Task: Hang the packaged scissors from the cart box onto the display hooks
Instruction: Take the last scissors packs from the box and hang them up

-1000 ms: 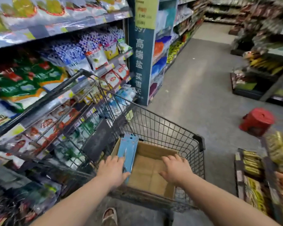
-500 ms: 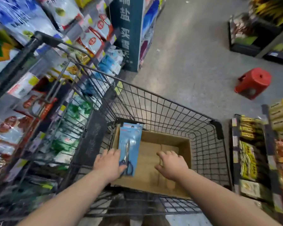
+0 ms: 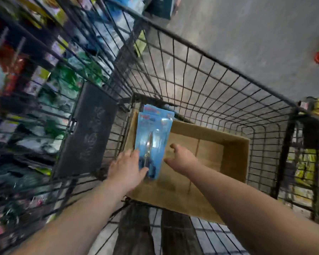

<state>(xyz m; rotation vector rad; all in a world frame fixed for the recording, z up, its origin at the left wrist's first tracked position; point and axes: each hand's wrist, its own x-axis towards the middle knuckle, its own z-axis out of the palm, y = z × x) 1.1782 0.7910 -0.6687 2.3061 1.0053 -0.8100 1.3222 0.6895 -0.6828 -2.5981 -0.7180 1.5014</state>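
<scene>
The left hand (image 3: pixel 126 168) pinches the packaged scissors (image 3: pixel 153 133) by their lower end, the cards rising above its fingers over the cart box (image 3: pixel 234 157). The right hand (image 3: pixel 180 157), fingers loosely spread just beside, holds nothing. Gripped so low, the stacked cards may fan apart and drop.

scissors pkgs (image 3: pixel 154 138) in box (image 3: pixel 236 157), L side; box in cart (image 3: pixel 210 85); shelves (image 3: pixel 35 80) L of cart

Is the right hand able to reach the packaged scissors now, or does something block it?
Probably yes. The right hand is open right beside the packaged scissors, which the left hand holds at the left side of the cardboard box; nothing lies between them.
</scene>
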